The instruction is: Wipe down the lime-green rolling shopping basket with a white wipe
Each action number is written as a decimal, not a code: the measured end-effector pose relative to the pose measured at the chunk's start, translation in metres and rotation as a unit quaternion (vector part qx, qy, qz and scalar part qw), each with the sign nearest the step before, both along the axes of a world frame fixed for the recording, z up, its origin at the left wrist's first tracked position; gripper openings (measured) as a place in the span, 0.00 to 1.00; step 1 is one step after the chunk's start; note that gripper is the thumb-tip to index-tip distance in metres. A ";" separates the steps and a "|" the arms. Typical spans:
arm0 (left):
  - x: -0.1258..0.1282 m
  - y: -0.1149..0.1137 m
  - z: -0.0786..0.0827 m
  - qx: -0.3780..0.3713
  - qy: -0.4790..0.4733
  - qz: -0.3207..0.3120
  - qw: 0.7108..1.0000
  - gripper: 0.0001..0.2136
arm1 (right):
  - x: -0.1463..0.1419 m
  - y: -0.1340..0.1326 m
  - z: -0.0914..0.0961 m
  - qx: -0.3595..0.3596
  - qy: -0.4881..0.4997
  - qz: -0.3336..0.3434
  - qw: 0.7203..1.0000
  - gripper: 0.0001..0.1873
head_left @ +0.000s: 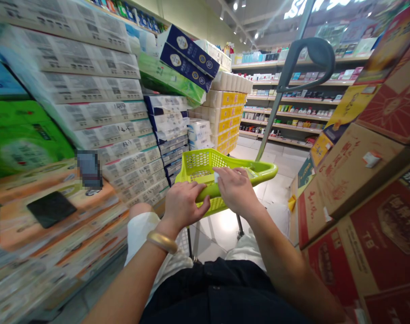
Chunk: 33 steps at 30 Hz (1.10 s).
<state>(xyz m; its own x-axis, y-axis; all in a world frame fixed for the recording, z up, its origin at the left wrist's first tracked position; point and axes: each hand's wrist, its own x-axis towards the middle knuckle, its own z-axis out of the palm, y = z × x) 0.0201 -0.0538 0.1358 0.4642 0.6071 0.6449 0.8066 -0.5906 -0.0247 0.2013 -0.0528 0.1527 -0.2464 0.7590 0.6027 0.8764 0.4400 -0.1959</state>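
Packs [103,90] stacked high, filling the left of the frame! Red and brown cartons [360,157] crowd the right edge, and shelves [320,102] line the upper right at the back. And here, dead centre, a lime-green trolley [200,157], its mesh basket up on thin dark legs. Looks like hard plastic: stiff, probably light, not fragile, likely to swing round with a small push. The place to take hold is the thick handle [212,191], a smooth bar that might slip a touch under damp palms. Which way does it point? The bar slants from the centre up toward the right, with the basket beyond it, away from the body; the basket's own long axis is hard to read with hands in front and the lens stretching everything. Now the hands: left hand [184,203] curled over the bar's left end, right hand [236,189] bent over it from above, near the other but apart. Gold bangle [161,242] on the left wrist. Smallest of all, a white scrap [216,174] at the right fingertips.
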 end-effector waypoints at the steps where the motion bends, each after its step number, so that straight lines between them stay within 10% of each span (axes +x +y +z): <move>1: 0.000 0.000 0.000 -0.001 0.002 0.000 1.000 0.15 | 0.003 0.001 0.000 -0.006 0.008 -0.005 1.000 0.20; 10: 0.004 -0.001 -0.001 0.016 -0.012 -0.001 1.000 0.14 | 0.045 0.012 0.004 -0.054 0.045 -0.153 0.986 0.22; 18: 0.009 0.003 -0.002 0.035 -0.003 -0.012 0.999 0.15 | -0.005 -0.002 0.002 -0.029 0.029 -0.019 0.999 0.20; 27: 0.007 0.000 0.000 0.006 -0.008 -0.006 1.000 0.15 | 0.048 0.015 -0.001 -0.045 0.096 -0.159 0.982 0.21; 33: 0.012 0.001 0.000 -0.004 -0.001 -0.009 1.000 0.15 | 0.007 0.005 0.001 -0.034 0.043 -0.043 0.998 0.19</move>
<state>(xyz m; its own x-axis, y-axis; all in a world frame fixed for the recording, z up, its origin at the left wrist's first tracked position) 0.0322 -0.0530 0.1358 0.4730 0.6044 0.6410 0.7963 -0.6046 -0.0175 0.2082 -0.0476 0.1536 -0.1281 0.8153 0.5647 0.8890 0.3468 -0.2990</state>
